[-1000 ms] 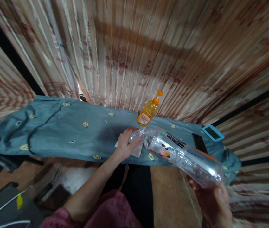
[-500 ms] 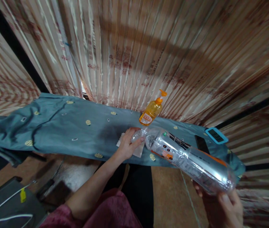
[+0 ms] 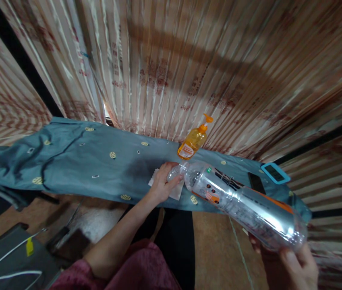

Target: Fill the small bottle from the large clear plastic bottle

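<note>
A large clear plastic bottle point(image 3: 237, 197) with a silver, black and orange label lies slanted in the air over the table's front edge, its wide base toward the lower right. My left hand point(image 3: 163, 183) is closed around the clear, narrow end; the fingers partly hide it. At the base, my right hand point(image 3: 297, 262) grips the bottle from below, thumb on the near side. A white wipe or tissue point(image 3: 176, 193) lies under my left hand on the cloth. Just behind the narrow end stands an orange pump bottle point(image 3: 192, 143) of yellow liquid.
A blue-green patterned cloth point(image 3: 77, 161) covers the long, narrow table. On its right side lie a dark phone-like slab point(image 3: 256, 183) and a blue-framed device point(image 3: 275, 173). Pleated curtains point(image 3: 164, 60) hang close behind. At lower left, a dark surface point(image 3: 13, 257) carries white cables.
My right hand and the bottle's base have shifted slightly right and down. My left hand keeps its hold at almost the same spot.
</note>
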`<state>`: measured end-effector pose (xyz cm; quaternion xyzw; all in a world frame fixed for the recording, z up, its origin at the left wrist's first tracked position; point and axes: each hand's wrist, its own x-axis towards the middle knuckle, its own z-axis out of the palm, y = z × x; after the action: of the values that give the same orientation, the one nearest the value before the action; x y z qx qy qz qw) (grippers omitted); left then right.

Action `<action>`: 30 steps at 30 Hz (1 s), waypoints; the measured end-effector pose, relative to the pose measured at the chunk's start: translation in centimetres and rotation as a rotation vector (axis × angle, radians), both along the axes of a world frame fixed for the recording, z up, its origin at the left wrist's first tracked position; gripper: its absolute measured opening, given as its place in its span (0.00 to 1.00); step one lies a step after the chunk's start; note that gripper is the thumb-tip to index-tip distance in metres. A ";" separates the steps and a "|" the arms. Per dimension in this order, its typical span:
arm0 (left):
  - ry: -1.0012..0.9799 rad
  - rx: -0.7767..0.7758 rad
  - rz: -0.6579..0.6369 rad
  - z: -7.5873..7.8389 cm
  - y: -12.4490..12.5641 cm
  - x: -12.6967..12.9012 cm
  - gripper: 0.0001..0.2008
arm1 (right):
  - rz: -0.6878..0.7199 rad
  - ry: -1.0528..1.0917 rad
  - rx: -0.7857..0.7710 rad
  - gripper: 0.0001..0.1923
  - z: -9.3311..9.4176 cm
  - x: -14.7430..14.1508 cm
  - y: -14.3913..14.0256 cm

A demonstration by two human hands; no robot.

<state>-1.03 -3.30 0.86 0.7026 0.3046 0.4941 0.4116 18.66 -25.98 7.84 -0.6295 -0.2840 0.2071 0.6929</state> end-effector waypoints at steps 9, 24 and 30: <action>-0.010 0.024 0.004 -0.2 0.0 0.0 0.17 | -0.062 -0.021 -0.008 0.37 0.7 -0.9 0.2; 0.005 -0.001 0.027 -0.4 0.0 0.0 0.16 | -0.031 -0.068 -0.001 0.37 1.5 -1.7 0.2; -0.006 -0.001 0.017 -0.3 0.0 0.1 0.17 | -0.045 -0.030 0.017 0.37 1.4 -1.6 0.2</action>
<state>-0.98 -3.33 0.53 0.6983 0.3095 0.4997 0.4085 17.08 -25.75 9.24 -0.6328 -0.2818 0.1794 0.6985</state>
